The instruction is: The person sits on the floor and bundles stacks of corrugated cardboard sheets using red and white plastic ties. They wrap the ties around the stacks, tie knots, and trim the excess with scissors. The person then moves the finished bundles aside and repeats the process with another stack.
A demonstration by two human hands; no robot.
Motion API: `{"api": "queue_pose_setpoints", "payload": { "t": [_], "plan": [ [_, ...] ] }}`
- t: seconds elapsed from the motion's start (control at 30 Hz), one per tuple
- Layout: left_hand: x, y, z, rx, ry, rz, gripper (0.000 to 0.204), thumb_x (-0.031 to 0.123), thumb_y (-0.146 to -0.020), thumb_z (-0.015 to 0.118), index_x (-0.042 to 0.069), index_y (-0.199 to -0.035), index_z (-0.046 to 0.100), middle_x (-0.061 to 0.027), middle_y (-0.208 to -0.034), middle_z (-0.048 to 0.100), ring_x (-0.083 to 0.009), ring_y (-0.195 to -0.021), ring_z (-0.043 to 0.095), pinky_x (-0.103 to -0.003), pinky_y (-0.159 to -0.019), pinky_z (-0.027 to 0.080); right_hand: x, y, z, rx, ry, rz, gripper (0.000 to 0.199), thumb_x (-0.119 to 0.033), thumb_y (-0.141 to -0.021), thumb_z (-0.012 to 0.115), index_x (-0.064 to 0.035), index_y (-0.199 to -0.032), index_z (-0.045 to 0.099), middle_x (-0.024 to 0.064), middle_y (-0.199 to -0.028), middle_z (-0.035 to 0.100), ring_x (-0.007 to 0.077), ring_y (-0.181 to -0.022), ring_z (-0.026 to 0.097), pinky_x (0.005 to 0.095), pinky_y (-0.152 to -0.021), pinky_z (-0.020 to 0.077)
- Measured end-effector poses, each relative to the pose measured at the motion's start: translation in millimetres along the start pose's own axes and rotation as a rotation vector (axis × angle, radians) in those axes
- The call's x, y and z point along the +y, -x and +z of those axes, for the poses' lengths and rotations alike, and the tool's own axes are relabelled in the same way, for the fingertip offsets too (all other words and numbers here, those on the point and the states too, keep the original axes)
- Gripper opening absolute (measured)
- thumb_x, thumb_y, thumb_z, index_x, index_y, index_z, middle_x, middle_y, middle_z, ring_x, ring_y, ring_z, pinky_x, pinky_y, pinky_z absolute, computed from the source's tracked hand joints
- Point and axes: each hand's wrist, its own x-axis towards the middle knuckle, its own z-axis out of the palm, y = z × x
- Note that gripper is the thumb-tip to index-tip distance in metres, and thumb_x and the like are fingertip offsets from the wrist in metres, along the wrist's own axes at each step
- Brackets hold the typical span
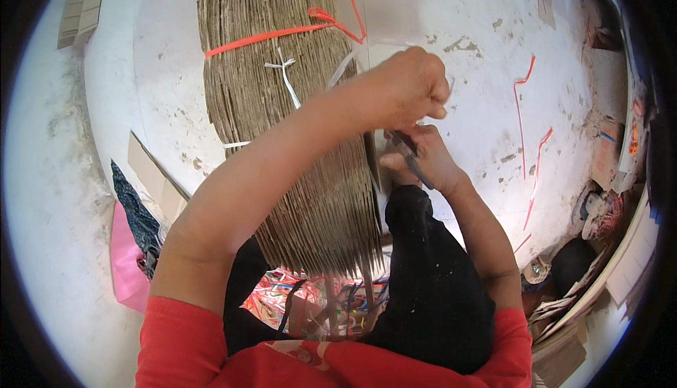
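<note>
A long stack of brown flattened cardboard [271, 7] stretches away in front of me, its edges facing up. A red plastic strap [268, 37] crosses its far part and loops at the right side. White strap pieces [285, 77] lie on and around the middle of the stack. My left arm reaches across the stack, and my left hand [416, 85] is closed just beyond its right side; what its fingers hold is hidden. Just below it, my right hand [434, 156] grips a dark narrow hand tool [415, 162], whose exact kind I cannot make out.
Loose red straps [522, 120] lie on the pale, stained floor [479, 70] to the right. Colourful strap scraps [275, 293] fill the space between my legs. Cardboard pieces [156, 183] and a pink sheet [127, 268] are at left; cartons and clutter line the right edge.
</note>
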Motion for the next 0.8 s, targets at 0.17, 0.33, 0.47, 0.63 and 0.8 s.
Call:
{"api": "queue_pose_setpoints", "payload": {
  "t": [0.17, 0.33, 0.47, 0.63, 0.8],
  "plan": [
    [32, -5, -13, 0.284, 0.150, 0.198, 0.012, 0.011, -0.076, 0.064, 0.000, -0.071, 0.064, -0.0089, -0.059, 0.057, -0.0174, -0.051, 0.055, -0.029, -0.051, 0.043, -2, 0, 2, 0.013, -0.002, 0.056, 0.055, -0.039, -0.070, 0.074, -0.0023, -0.106, 0.055, 0.0084, -0.083, 0.057, 0.0190, -0.072, 0.054, 0.0326, -0.066, 0.0449],
    [53, 9, -70, 0.506, 0.133, 0.174, 0.012, 0.012, -0.075, 0.065, 0.000, -0.072, 0.065, -0.0092, -0.061, 0.058, -0.0185, -0.055, 0.056, -0.030, -0.053, 0.044, 31, 25, -12, 0.168, -0.123, 0.200, 0.040, -0.028, -0.072, 0.072, -0.0041, -0.100, 0.055, 0.0004, -0.072, 0.051, 0.0105, -0.060, 0.048, 0.0248, -0.056, 0.0418],
    [68, 26, -122, 0.645, -0.218, 0.209, 0.013, 0.012, -0.075, 0.065, 0.000, -0.073, 0.065, -0.0094, -0.062, 0.059, -0.0195, -0.058, 0.057, -0.031, -0.056, 0.045, 38, 29, -21, 0.292, -0.452, 0.331, 0.039, -0.028, -0.077, 0.069, -0.0018, -0.101, 0.054, -0.0001, -0.073, 0.049, 0.0055, -0.055, 0.045, 0.0207, -0.047, 0.0376],
    [81, 21, -152, 0.702, -0.691, 0.247, 0.013, 0.012, -0.075, 0.065, 0.000, -0.074, 0.065, -0.0096, -0.064, 0.060, -0.0206, -0.062, 0.059, -0.032, -0.058, 0.046, 34, 8, -17, 0.242, -0.418, 0.291, 0.038, -0.026, -0.077, 0.069, -0.0022, -0.102, 0.054, 0.0002, -0.073, 0.049, 0.0059, -0.057, 0.045, 0.0205, -0.050, 0.0380],
    [21, -9, -119, 0.509, -0.982, 0.166, 0.013, 0.013, -0.075, 0.065, -0.001, -0.075, 0.065, -0.0099, -0.066, 0.061, -0.0218, -0.066, 0.060, -0.033, -0.061, 0.047, 28, 2, -21, 0.242, -0.265, 0.268, 0.021, -0.013, -0.082, 0.058, -0.0037, -0.100, 0.054, -0.0015, -0.077, 0.049, 0.0056, -0.060, 0.043, 0.0195, -0.049, 0.0371]
  ]
}}
